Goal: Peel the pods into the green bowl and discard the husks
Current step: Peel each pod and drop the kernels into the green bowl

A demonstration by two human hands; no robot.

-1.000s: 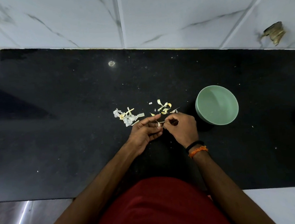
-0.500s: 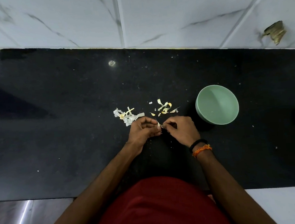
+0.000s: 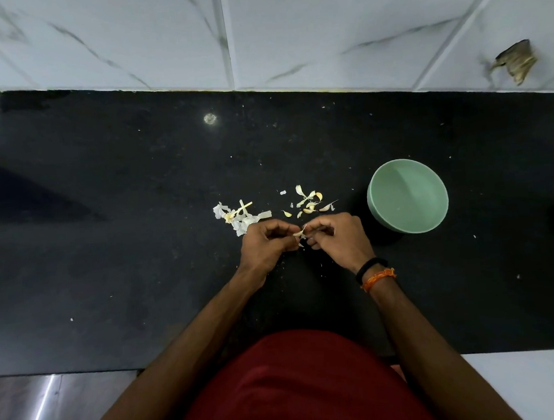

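Observation:
My left hand point(image 3: 266, 243) and my right hand point(image 3: 336, 238) meet fingertip to fingertip over the black counter point(image 3: 107, 256), both pinching one small pale pod point(image 3: 300, 233) between them. A thin strip of husk sticks out of the pinch. The green bowl point(image 3: 407, 195) stands just right of my right hand, and I see nothing in it. Small yellowish pods and bits point(image 3: 310, 202) lie on the counter just beyond my hands. A heap of whitish husks point(image 3: 238, 217) lies beyond my left hand.
A white marbled tile wall point(image 3: 287, 26) rises behind the counter, with a brown chipped patch point(image 3: 516, 61) at the right. Tiny white crumbs dot the counter. My red garment point(image 3: 293, 387) fills the bottom of the view at the counter's near edge.
My left hand's fingers have curled in tighter. Both hands stay pinched on the pod, working at its skin.

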